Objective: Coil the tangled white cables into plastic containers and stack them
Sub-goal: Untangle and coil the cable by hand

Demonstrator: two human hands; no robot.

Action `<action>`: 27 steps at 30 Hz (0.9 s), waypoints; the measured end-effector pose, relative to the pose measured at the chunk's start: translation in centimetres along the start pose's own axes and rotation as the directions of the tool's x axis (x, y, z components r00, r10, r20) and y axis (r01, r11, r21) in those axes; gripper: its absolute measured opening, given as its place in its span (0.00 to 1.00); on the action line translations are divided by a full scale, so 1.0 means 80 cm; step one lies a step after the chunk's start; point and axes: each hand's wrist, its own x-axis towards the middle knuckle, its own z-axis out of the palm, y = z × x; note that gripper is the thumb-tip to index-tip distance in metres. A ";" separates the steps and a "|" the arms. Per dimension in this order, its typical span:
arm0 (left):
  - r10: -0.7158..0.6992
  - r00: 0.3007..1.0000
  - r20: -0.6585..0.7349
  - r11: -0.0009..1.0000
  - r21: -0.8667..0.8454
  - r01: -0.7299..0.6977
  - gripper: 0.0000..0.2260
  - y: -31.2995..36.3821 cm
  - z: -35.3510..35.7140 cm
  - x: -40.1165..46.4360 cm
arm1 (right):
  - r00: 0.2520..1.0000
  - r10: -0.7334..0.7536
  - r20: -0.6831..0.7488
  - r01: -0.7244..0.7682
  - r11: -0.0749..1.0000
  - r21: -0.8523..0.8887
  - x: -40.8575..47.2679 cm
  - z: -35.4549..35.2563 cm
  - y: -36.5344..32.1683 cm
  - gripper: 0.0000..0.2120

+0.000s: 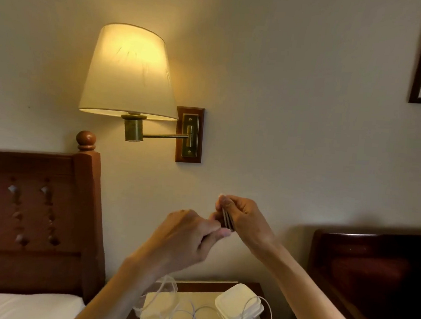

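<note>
While several loops of white cable (228,220) are pinched upright in the closed right hand (243,218), the left hand (193,233), fingers curled shut, touches the bundle's lower end in mid-air before the wall. More tangled cables (179,313) trail below across the nightstand (257,289), some draped over the stacked plastic containers (239,307). Pulling on a snagged strand risks dragging that stack off the edge, or loosening the held coil.

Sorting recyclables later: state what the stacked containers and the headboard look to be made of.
Containers: likely thin plastic, matte white and faintly translucent, with soft rounded corners and stepped rims. Headboard: apparently solid wood with a glossy reddish-brown stain, showing carved cut-outs and a turned ball finial.
</note>
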 end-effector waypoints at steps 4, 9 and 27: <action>0.064 0.982 -0.175 0.995 0.088 -0.049 0.17 -0.015 -0.010 0.008 | 0.997 -0.068 0.034 0.071 0.993 -0.091 -0.006 0.004 0.000 0.19; 0.036 0.959 -0.283 0.994 0.110 -0.005 0.17 -0.035 -0.002 0.022 | 0.998 0.003 0.059 -0.004 1.000 0.016 -0.015 0.012 -0.001 0.20; -0.499 0.866 -0.014 0.615 -0.710 0.343 0.21 -0.054 0.137 -0.053 | 0.949 0.055 0.311 -0.282 0.590 0.756 0.004 -0.038 -0.056 0.17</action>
